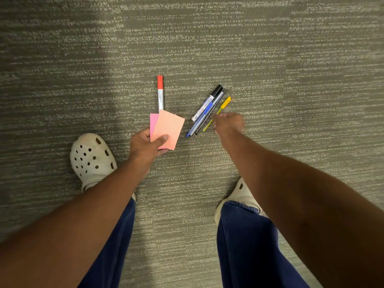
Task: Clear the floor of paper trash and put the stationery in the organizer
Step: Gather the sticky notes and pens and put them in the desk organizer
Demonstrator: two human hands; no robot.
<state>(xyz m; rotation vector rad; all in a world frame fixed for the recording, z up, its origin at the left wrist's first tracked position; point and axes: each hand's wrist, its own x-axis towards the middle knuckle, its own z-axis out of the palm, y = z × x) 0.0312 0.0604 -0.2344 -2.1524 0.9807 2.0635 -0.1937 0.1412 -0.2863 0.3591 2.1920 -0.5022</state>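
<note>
My left hand (145, 145) grips a stack of sticky notes, an orange pad (168, 126) over a pink one (153, 121), held above the carpet. A red-capped white marker (160, 93) lies on the floor just beyond the notes. To the right lies a bundle of pens (207, 110): a black-capped marker, a blue pen, a dark pen. Beside them is a yellow pen (223, 104). My right hand (228, 122) reaches down over the lower end of the yellow pen, fingers curled and hidden from view; whether it grips the pen is not visible.
Grey striped carpet (291, 69) fills the view. My two feet in white clogs (91, 157) stand close behind the items, with blue trouser legs below. No organizer or bin is in view.
</note>
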